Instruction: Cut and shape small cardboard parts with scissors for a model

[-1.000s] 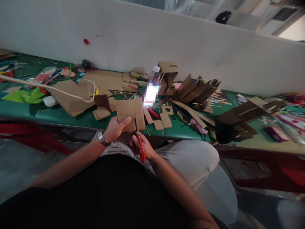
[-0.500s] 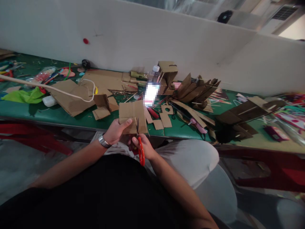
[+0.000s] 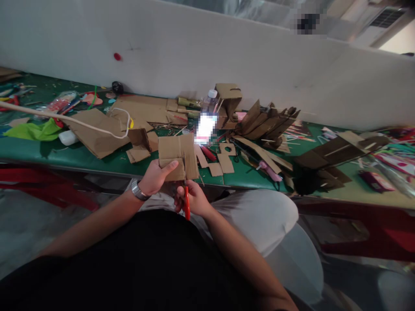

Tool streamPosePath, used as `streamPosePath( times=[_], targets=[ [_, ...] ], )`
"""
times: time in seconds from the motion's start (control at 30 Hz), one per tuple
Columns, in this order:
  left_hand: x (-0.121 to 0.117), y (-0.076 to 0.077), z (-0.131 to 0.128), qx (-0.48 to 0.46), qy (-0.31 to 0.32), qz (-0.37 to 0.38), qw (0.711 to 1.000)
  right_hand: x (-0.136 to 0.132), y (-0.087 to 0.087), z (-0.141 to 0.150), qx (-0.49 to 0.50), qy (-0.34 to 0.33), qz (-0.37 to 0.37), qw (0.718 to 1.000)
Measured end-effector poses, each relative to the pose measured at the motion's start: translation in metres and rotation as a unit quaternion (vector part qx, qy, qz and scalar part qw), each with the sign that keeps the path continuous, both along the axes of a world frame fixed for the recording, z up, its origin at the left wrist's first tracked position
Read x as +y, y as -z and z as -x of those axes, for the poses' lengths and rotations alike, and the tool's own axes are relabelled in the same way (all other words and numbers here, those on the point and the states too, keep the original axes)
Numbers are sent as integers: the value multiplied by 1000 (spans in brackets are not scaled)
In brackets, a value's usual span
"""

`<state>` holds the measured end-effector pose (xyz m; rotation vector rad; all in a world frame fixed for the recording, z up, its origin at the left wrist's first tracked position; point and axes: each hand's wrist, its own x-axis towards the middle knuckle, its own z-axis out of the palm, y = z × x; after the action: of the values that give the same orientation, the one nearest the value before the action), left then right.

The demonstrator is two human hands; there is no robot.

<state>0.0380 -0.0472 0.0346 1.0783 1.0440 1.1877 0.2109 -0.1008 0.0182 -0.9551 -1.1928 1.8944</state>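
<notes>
My left hand [image 3: 156,176] pinches the left edge of a folded piece of cardboard [image 3: 171,147], thumb on top and the other fingers hidden beneath. The cardboard is held over the table's front edge, above my lap. My right hand [image 3: 196,199] grips orange-handled scissors [image 3: 187,203] at the near edge of the cardboard. Their blades are mostly hidden at the cardboard, where a slit runs upward from the edge. Just beyond lie small cardboard offcuts [image 3: 225,163], one with a round hole, and a red-handled tool [image 3: 208,153].
On the green table [image 3: 106,160] a clear bottle [image 3: 210,100] stands behind a bright phone screen [image 3: 205,128]. Larger cardboard sheets [image 3: 97,129] and a pale cable [image 3: 68,117] lie left. Cardboard constructions [image 3: 337,151] stand right. A white wall [image 3: 194,47] rises behind.
The scissors have closed at the cardboard and turned more upright, their blades now less visible. The cardboard has shifted slightly left and up with my left hand.
</notes>
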Motion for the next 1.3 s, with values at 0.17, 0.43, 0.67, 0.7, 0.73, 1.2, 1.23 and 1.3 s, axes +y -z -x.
streamPosePath(
  times=[0.17,0.43,0.67,0.7,0.73,1.2,1.23,1.3],
  targets=[
    [-2,-2,0,-4,-3,22,1000,0,1,-1,-11,-13,15,1000],
    [-2,-2,0,-13,-5,19,1000,-3,-4,0,-23,-12,7,1000],
    [-3,-12,1,56,32,-51,997,-1,1,-3,-36,-13,-31,999],
    [-4,-14,2,74,40,-65,994,-1,1,-4,-37,-10,-37,999],
    [-4,-16,2,95,46,-79,991,-1,2,-4,-37,-2,-40,999],
    [-6,-22,1,82,51,-68,993,2,3,-2,15,5,-7,1000],
    [-5,-22,2,79,50,-66,993,2,4,-1,18,8,6,1000],
    [-5,-21,2,77,50,-62,994,2,4,0,19,3,17,1000]
  ],
)
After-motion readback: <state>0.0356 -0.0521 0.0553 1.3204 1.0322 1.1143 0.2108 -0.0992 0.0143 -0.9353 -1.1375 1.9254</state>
